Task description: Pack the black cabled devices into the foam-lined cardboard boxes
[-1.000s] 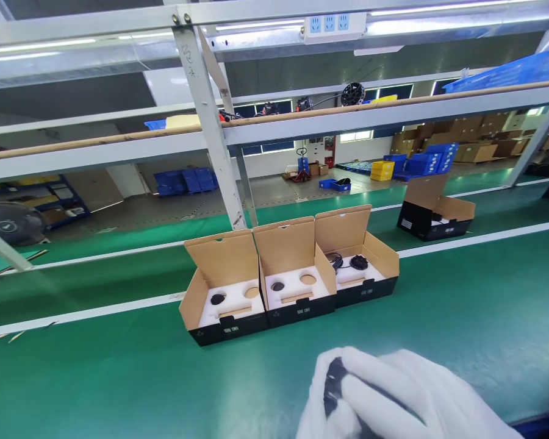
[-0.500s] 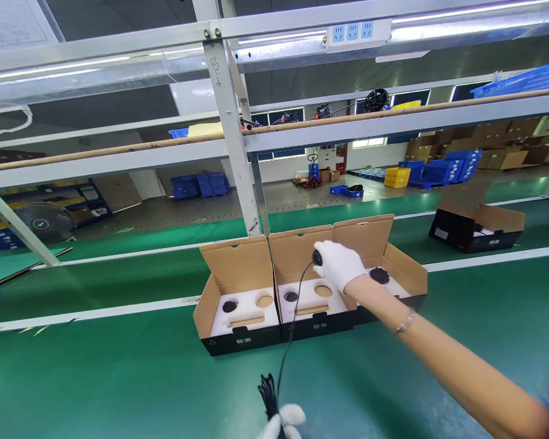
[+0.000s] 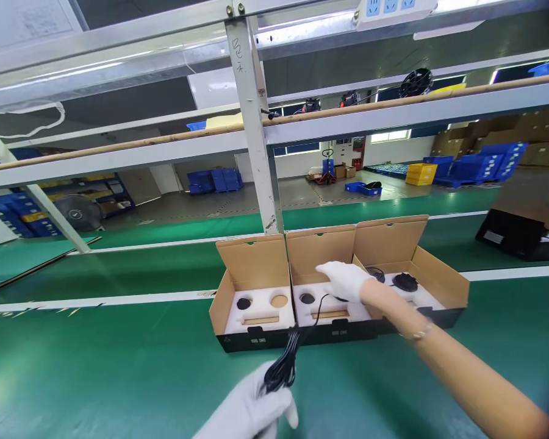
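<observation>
Since the earlier frame, our right grip (image 3: pixel 345 280) has come down from in front of the raised lid to the foam, and our left grip (image 3: pixel 255 405) has risen further into view, bringing the cable bundle (image 3: pixel 283 364) nearer the boxes.

From the left, we see the left box (image 3: pixel 274 341) beyond the left grip on the green tabletop (image 3: pixel 119 372), its foam (image 3: pixel 261 311) showing one dark-filled hole and one unfilled. The left grip is closed round the near end of the bundle, whose far end points at the boxes.

A thin lead (image 3: pixel 319 310) runs from the bundle to below the right grip, over the middle box (image 3: pixel 320 247). A dark sliver (image 3: pixel 341 299) shows under the palm; we cannot tell whether the fingers clasp it. Right of that grip, the right box (image 3: pixel 443 283) holds a black round part (image 3: pixel 405 281).

We judge the bundle light, springy and best held at its waist; the lead looks thin, so we would leave slack rather than pull. The foam probably dents easily.
</observation>
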`<state>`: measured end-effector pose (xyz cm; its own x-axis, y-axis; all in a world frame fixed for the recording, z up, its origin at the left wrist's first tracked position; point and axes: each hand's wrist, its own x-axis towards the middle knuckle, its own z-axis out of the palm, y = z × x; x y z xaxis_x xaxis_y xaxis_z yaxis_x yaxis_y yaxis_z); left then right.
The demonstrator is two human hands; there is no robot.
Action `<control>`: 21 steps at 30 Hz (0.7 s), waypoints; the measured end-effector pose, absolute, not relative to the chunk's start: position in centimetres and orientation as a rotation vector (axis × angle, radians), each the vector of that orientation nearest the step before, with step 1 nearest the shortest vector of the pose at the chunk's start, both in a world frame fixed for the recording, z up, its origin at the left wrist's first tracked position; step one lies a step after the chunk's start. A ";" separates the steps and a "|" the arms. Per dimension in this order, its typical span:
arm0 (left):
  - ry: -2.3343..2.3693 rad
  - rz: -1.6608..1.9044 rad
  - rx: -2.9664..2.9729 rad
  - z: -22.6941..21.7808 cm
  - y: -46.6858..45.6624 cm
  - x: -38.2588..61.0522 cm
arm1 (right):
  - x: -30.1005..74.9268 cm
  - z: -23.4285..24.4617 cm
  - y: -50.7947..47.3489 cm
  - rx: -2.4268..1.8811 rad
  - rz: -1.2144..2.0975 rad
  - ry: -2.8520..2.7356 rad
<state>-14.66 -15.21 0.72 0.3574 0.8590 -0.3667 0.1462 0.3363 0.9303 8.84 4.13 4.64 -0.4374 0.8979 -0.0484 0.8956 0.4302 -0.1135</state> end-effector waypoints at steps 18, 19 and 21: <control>1.044 0.801 1.908 6.3 -1.4 -7.3 | 11.0 6.4 0.5 -0.949 1.280 -1.859; 1.005 0.748 1.920 6.3 -1.4 -6.7 | 11.2 6.4 0.7 -1.028 1.108 -1.895; 0.984 0.645 1.967 6.5 -0.9 -6.0 | 11.8 6.7 1.0 -1.131 0.650 -1.981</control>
<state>-6.00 -0.93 6.50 0.5624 0.8231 0.0790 0.4003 -0.3546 0.8450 11.83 1.01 6.68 -0.3274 0.8750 0.3567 0.4934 0.4803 -0.7252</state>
